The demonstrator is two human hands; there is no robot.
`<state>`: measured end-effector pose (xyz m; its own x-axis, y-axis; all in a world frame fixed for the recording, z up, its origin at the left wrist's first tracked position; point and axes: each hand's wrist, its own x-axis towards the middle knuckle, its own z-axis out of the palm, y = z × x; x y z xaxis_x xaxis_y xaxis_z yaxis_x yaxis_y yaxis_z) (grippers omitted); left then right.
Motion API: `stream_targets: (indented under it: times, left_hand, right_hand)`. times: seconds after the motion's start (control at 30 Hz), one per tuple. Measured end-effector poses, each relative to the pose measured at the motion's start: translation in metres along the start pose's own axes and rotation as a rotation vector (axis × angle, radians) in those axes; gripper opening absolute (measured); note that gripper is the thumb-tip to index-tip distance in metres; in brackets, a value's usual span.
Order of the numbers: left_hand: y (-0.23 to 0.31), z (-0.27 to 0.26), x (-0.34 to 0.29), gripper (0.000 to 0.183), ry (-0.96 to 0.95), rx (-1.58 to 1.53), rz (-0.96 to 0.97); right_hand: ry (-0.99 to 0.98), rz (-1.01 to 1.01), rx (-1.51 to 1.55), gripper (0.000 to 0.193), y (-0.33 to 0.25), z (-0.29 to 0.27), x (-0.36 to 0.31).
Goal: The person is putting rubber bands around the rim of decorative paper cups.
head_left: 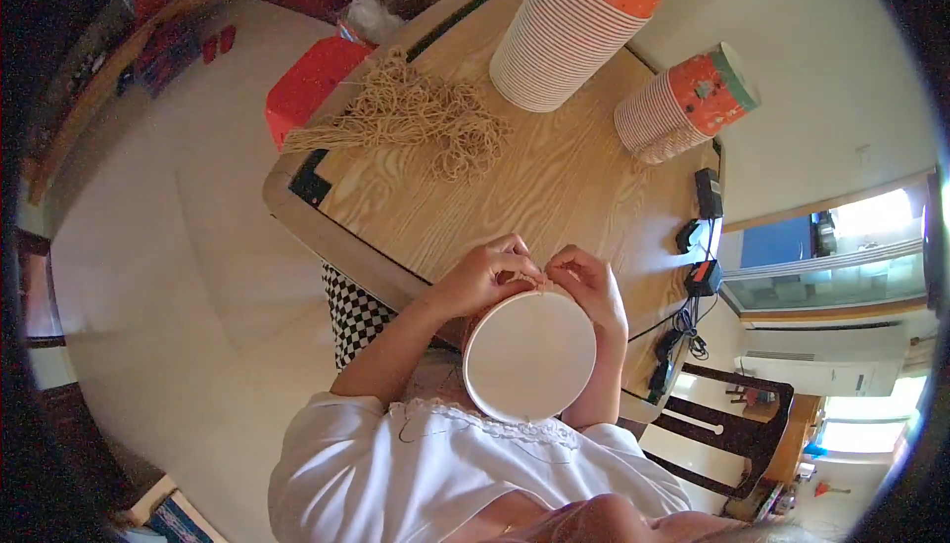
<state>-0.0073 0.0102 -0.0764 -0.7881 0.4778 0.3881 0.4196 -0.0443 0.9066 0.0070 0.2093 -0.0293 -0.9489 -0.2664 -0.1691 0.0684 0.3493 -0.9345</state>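
A round white paper bucket (530, 357) rests against my chest between my forearms, its flat white disc toward me. At its far edge my left hand (492, 274) is closed, thumb and fingers pinched together. My right hand (587, 284) pinches close beside it, fingertips almost meeting the left ones. A short tan strand that looks like twine (543, 287) shows between the fingertips; its ends are hidden. Ahead on the table lies a loose tangled heap of tan twine (411, 117).
On the wooden table (396, 216) stand a tall stack of orange-and-white paper buckets (569, 43) and a shorter stack (683, 107). Black power adapters (707, 194) and cables (685, 323) line the right edge. A red stool (309, 83) and a dark chair (727, 429) stand beside the table.
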Motion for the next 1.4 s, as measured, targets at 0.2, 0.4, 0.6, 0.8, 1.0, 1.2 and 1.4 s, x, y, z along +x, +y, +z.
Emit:
stream_targets:
  times: [0.2,0.4,0.6,0.8,1.0,1.2,1.4]
  left_hand:
    - [0.003,0.000,0.002,0.015,-0.047,0.082,0.000]
    - [0.004,0.001,0.001,0.011,-0.025,-0.306,-0.175]
    - [-0.002,0.009,0.002,0.011,-0.040,-0.559,-0.393]
    - [0.004,0.009,0.006,0.014,-0.062,-0.805,-0.460]
    - [0.007,0.008,0.005,0.016,-0.069,-0.631,-0.404]
    - [0.009,0.007,0.005,0.016,-0.076,-0.625,-0.390]
    - [0.016,0.004,0.008,0.017,-0.085,-0.686,-0.519]
  right_hand:
    - [-0.005,-0.014,-0.042,0.005,0.003,0.006,0.001]
    - [-0.023,-0.009,0.091,0.003,-0.003,0.008,-0.003]
    - [-0.036,-0.002,0.139,0.003,-0.007,0.008,-0.003]
    - [-0.056,0.046,0.142,0.005,-0.004,0.003,-0.005]
    - [0.050,0.012,0.024,0.006,0.002,-0.003,-0.011]
    - [0.079,-0.050,-0.068,0.005,-0.011,-0.005,-0.020]
    - [0.068,-0.126,-0.149,0.005,-0.020,-0.004,-0.018]
